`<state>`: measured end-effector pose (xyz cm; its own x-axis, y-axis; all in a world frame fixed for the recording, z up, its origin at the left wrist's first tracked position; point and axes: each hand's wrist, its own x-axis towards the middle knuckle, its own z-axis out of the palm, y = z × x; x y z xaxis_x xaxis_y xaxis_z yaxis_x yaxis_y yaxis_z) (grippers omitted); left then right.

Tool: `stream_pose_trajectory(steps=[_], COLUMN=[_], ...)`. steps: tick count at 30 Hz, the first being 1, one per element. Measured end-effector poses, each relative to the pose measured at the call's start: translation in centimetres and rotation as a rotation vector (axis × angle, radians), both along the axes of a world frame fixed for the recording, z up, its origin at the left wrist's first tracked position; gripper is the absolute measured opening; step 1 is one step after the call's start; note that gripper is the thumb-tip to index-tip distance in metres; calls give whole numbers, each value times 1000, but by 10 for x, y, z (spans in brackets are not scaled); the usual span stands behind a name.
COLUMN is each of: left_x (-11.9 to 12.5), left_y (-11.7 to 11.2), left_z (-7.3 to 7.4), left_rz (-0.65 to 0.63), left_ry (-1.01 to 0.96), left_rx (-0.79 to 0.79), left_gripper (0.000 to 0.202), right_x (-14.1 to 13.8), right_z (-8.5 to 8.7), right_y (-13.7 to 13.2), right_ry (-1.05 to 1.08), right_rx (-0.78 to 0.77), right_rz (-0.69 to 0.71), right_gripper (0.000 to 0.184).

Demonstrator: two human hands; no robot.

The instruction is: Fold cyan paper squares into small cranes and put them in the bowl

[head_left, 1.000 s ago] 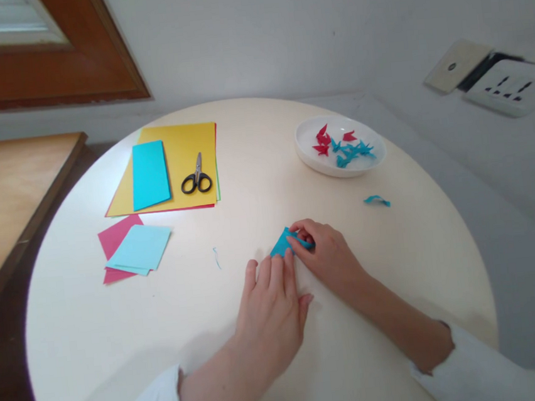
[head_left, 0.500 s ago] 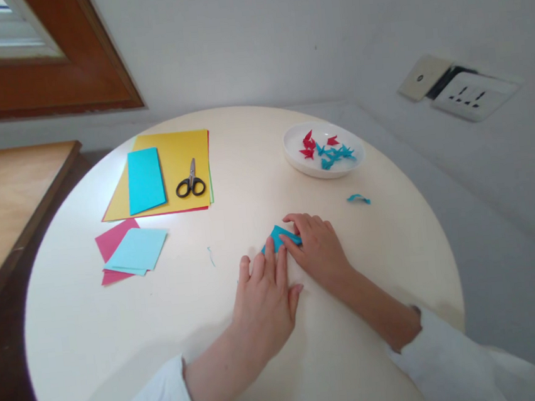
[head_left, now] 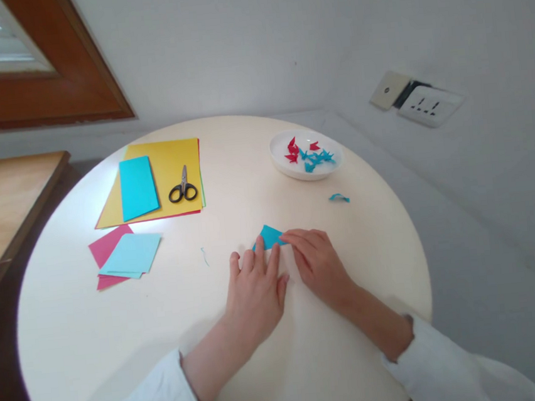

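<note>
- We see the left hand (head_left: 254, 293) open, palm down and fingers spread, two fingertips resting on a small piece of folded blue paper (head_left: 269, 234); nothing is gripped in it.
- We see the right hand (head_left: 321, 268) with its fingers held out together, their tips touching the right end of that same paper; we cannot tell whether the thumb pinches it from below.
- The folded paper lies on the round white table (head_left: 229, 191), in front of us, between and just beyond the two hands.
- Left of it we find a thin blue scrap (head_left: 204, 256); to the right and farther back, a curled blue strip (head_left: 339, 198).
- Behind that strip stands a white dish (head_left: 277, 161), holding small folded red shapes (head_left: 293, 154) and blue shapes (head_left: 322, 157).
- On the left we have pale blue squares (head_left: 133, 252) lying over pink squares (head_left: 109, 243); behind them, larger yellow paper (head_left: 168, 153) carries a blue stack (head_left: 137, 188) and black-handled scissors (head_left: 184, 189), blades pointing away from us.
- On the wall to our right we see a socket (head_left: 431, 106).
</note>
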<state>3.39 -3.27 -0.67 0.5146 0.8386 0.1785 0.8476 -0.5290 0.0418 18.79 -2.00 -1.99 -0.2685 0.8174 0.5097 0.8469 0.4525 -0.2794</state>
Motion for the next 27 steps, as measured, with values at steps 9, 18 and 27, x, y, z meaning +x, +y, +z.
stream_pose_trajectory(steps=[9, 18, 27], left_x=[2, -1, -8], left_y=[4, -2, -4], left_z=[-1, -3, -3], left_rz=[14, 51, 51], left_ry=[34, 49, 10], left_rx=[-45, -55, 33], left_gripper=[44, 48, 45], right_x=[-1, -1, 0], right_z=[-9, -12, -11], right_y=[-8, -7, -5], right_ry=[-122, -134, -152], right_rx=[-38, -64, -102], right_rz=[56, 19, -3], right_gripper=[35, 35, 34])
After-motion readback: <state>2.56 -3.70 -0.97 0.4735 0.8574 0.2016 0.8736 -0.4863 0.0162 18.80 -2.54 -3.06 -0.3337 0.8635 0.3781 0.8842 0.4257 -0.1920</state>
